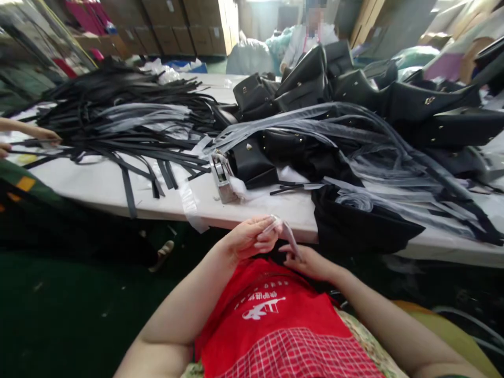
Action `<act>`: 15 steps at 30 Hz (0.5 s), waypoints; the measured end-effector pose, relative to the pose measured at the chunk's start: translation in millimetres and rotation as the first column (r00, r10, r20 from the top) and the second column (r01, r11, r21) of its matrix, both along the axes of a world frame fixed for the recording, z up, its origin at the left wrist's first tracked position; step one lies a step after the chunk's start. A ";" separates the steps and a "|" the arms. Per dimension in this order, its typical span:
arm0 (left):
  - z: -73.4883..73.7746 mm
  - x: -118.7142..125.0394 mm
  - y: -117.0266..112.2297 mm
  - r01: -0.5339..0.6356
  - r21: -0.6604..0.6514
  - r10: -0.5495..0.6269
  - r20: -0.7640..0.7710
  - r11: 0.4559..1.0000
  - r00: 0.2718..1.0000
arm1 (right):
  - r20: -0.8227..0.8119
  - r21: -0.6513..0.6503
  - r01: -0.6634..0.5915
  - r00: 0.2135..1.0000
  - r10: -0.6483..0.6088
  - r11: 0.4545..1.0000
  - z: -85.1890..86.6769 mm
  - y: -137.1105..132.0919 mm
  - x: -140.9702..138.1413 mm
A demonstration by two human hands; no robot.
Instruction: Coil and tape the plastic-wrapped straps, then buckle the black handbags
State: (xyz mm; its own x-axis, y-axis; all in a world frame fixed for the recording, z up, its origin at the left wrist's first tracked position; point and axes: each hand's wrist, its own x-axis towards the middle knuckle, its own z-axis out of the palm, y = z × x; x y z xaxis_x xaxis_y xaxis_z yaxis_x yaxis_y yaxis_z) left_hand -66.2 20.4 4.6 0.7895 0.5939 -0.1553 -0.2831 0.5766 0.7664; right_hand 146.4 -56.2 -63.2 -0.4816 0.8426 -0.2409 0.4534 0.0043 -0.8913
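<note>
My left hand (pixel 254 237) is closed in a pinch on one end of a narrow translucent plastic strip (pixel 290 236), just in front of the table's near edge and above the red apron. The strip arcs down from those fingertips to my right hand (pixel 311 262), whose thumb and fingers are closed on its lower end. Beyond my hands, a metal tape dispenser (pixel 225 184) stands by the table edge. Right of it lie black bag bodies (pixel 254 163) with small metal fittings, with long plastic-wrapped straps (pixel 350 118) draped over them.
Many black straps (pixel 145 97) are heaped on the white table (pixel 98 184) at left, some hanging over its edge. A co-worker's hand (pixel 49 136) is at the far left. Another person (pixel 311 39) is behind the bags. Black fabric (pixel 354 220) overhangs the edge at right.
</note>
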 end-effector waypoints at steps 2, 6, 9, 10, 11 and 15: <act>-3.8 19.4 7.5 -0.313 0.197 0.322 -0.015 0.929 0.947 | -0.174 -0.112 -0.124 0.979 0.104 0.986 6.5 -8.4 -18.9; -21.8 41.4 7.9 -0.195 0.789 0.583 -0.239 0.583 0.777 | -0.487 -0.267 -0.193 0.872 0.041 0.944 43.6 -6.3 -4.8; -28.5 43.2 -9.1 0.171 0.816 0.365 -0.421 0.552 0.831 | -0.426 -0.249 0.139 0.873 -0.237 0.959 62.5 18.4 37.2; -28.2 43.1 -15.2 0.219 0.775 0.264 -0.444 0.592 0.856 | -0.341 -0.185 0.252 0.890 -0.302 0.950 64.1 26.9 49.3; -27.1 43.1 -20.5 0.233 0.725 0.182 -0.445 0.648 0.877 | -0.240 -0.074 0.347 0.904 -0.355 0.935 63.9 33.6 58.1; -19.7 47.1 -31.5 0.143 0.535 0.097 -0.395 0.832 0.914 | 0.004 0.466 0.316 0.933 -0.359 0.826 55.5 36.5 53.9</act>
